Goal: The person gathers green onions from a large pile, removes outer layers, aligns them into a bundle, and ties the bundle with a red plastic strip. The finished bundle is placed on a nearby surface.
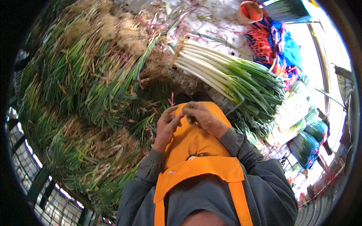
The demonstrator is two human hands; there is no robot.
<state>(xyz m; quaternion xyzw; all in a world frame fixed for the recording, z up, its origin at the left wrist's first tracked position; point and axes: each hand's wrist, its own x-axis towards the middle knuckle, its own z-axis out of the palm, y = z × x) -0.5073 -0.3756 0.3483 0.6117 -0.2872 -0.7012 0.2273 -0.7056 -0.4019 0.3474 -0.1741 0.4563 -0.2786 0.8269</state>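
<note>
My left hand (167, 124) is raised above the lap of my orange apron (195, 141), with fingers curled. A thin pink strip (171, 99) sticks up at its fingertips and appears pinched there. My right hand (202, 115) meets the left thumb with bent fingers; whether it grips anything is hidden. Just beyond my hands lies a bundle of trimmed leeks or large green onions (226, 69). Its white stalks and roots point to the upper left, its green leaves to the lower right.
A large heap of untrimmed, rooted onion plants (93, 70) fills the left. A bucket (250, 12), orange-red strips (258, 41) and blue sheeting (291, 52) are at the upper right. Packed green bundles (305, 148) lie at the right. A barred grating (25, 161) borders the lower left.
</note>
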